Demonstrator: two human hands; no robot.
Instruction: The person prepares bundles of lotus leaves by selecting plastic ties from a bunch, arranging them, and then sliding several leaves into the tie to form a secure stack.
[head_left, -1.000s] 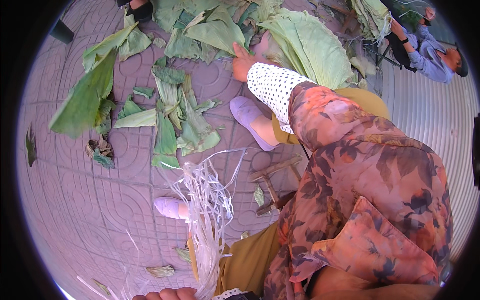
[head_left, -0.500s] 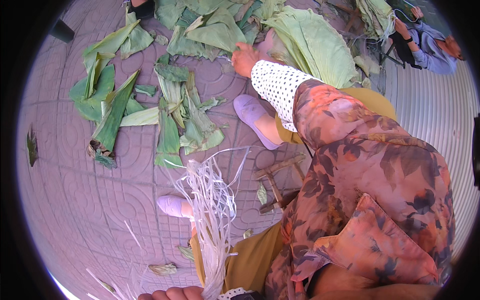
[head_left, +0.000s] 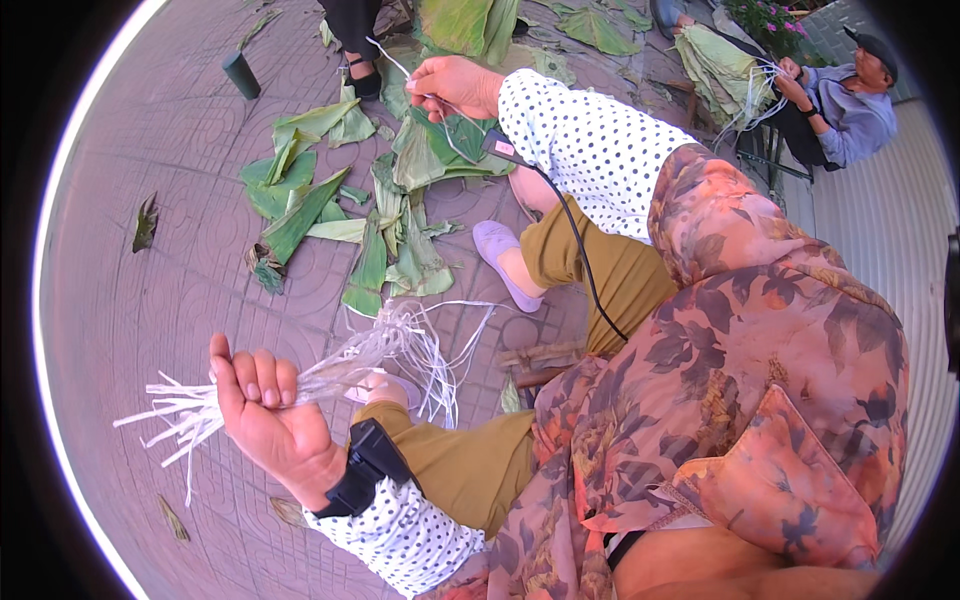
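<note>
In the lower left, my left hand (head_left: pixel 275 405) is closed around a bundle of thin white plastic strips (head_left: pixel 345 365). Cut ends stick out on one side of the fist, and long loose strands trail on the other over my shoe. Farther up, my right hand (head_left: pixel 455 85) pinches one white strip (head_left: pixel 392 58), whose ends stretch out on both sides of the fingers. Just below that hand lie broad green leaves (head_left: pixel 440 150). More torn, wilted leaves (head_left: pixel 300 215) are scattered on the paving to the left of them.
A person (head_left: pixel 845 105) at upper right handles a leaf bundle (head_left: pixel 715 75) tied with white strips. Another person's black shoe (head_left: pixel 365 80) stands near a dark green post (head_left: pixel 240 75). A wooden stool (head_left: pixel 540 365) is beside my legs. A black cable (head_left: pixel 580 240) runs from my right wrist.
My left hand has come up from the lower edge with the strips. My right hand has lifted off the leaves and now has a single strip. The view has shifted.
</note>
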